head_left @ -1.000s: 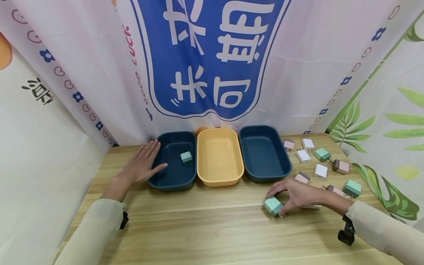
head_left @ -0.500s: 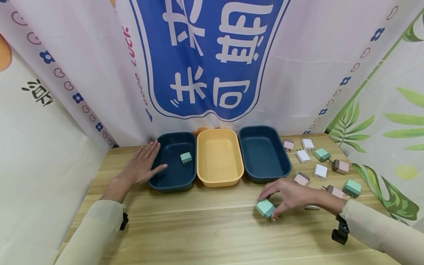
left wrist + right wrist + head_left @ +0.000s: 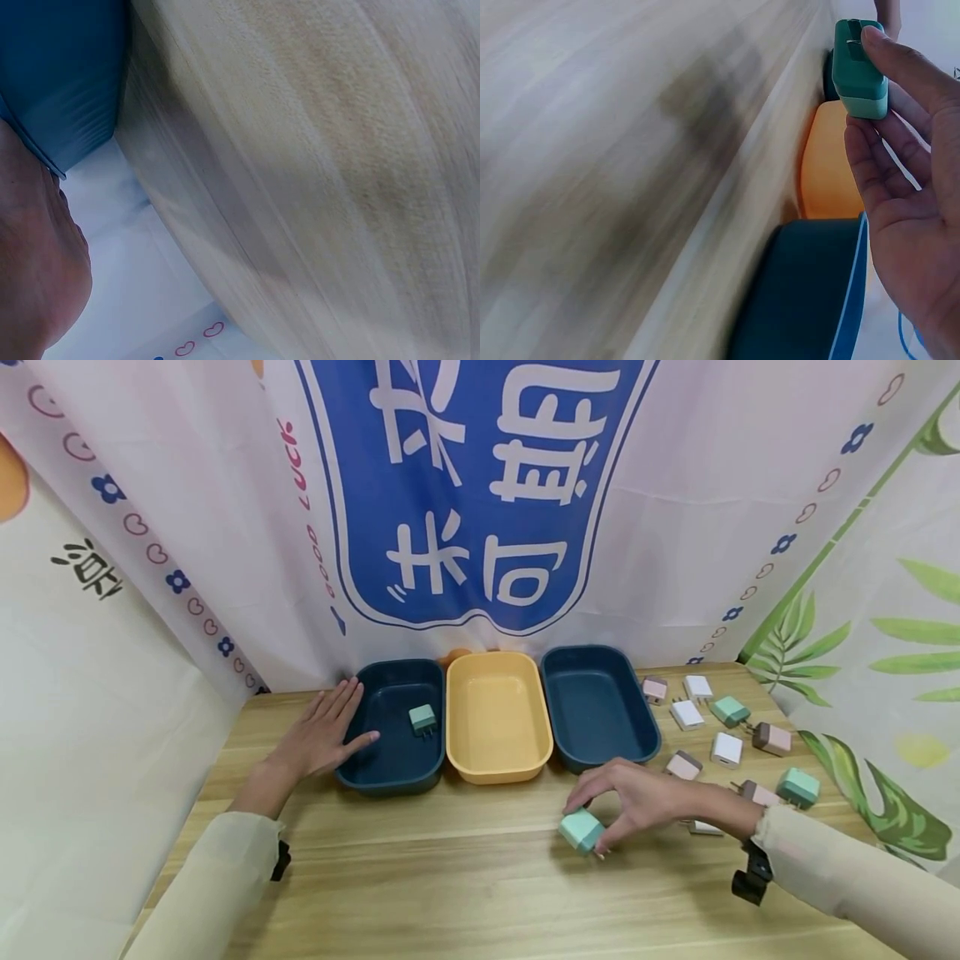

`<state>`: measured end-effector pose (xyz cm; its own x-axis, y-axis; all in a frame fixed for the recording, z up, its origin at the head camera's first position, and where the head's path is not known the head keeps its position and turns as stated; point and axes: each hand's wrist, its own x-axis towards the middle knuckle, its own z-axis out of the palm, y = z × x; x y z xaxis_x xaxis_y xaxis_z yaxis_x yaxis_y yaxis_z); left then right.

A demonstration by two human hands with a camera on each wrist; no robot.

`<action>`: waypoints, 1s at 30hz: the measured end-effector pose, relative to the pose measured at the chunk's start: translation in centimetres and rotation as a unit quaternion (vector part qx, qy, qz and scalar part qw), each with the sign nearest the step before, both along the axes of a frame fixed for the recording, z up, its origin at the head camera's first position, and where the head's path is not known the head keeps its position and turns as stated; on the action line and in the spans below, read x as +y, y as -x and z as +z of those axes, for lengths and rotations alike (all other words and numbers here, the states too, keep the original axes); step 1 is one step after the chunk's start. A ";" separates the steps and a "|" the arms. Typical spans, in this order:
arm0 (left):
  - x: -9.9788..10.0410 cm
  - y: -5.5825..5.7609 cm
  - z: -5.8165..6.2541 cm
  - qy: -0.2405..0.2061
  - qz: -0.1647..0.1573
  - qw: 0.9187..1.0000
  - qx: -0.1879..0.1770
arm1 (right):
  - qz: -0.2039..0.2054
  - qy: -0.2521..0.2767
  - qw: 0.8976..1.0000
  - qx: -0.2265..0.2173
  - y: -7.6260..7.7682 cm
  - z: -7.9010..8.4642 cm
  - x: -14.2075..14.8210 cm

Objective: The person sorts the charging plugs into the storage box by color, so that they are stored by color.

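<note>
The right hand (image 3: 637,797) pinched a two-tone green charger (image 3: 581,831) between the thumb and the fingertips, in front of the yellow tray (image 3: 498,718) and the right dark blue tray (image 3: 600,710), above the tabletop (image 3: 450,877) and apart from it. In the right wrist view the thumb lay on the darker end, close beside the metal prongs (image 3: 854,42), while fingertips met the far side and the paler end. A grip like that probably called for light, even pressure: enough to stop the smooth block from turning, with the thumb kept off the prongs so that they would neither dig in nor bend. Holding it level and well above the wood seemed sensible, since low prongs could snag on a rim. The left hand (image 3: 318,727) lay with straight fingers over the left rim of the left dark blue tray (image 3: 386,760), its thumb reaching in over the inside; that light touch likely served best as a steady rest, without tipping the wall. In that tray sat a smaller-looking green charger (image 3: 422,717), well apart from the one held. Loose chargers lay to the right, among them a white charger (image 3: 727,748) and a pink-and-brown charger (image 3: 772,737), so the forearm needed care near them.
</note>
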<state>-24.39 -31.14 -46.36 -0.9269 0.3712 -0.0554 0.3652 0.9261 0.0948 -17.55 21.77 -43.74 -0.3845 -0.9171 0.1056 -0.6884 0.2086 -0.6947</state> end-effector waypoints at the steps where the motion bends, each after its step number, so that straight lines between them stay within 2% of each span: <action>1: 0.0 0.0 0.0 0.000 0.001 1.000 -0.001 | 0.001 0.002 1.000 0.002 0.1 0.1 -0.2; 12: 0.0 -0.1 -0.1 0.000 0.002 1.000 0.002 | 0.021 0.027 0.999 0.039 1.2 0.9 -2.3; 23: -0.1 0.1 0.0 -0.003 0.003 1.000 0.006 | 0.015 0.040 0.998 0.040 2.6 1.8 -4.4; 30: -0.2 0.1 -0.2 -0.005 0.006 1.000 0.006 | 0.006 0.032 0.999 0.021 3.4 2.4 -5.6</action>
<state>-24.47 -31.30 -46.60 -0.9319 0.3606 -0.0396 0.3554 0.9293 0.1003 -20.91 16.14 -41.31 -0.3682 -0.9120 0.1808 -0.7196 0.1564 -0.6765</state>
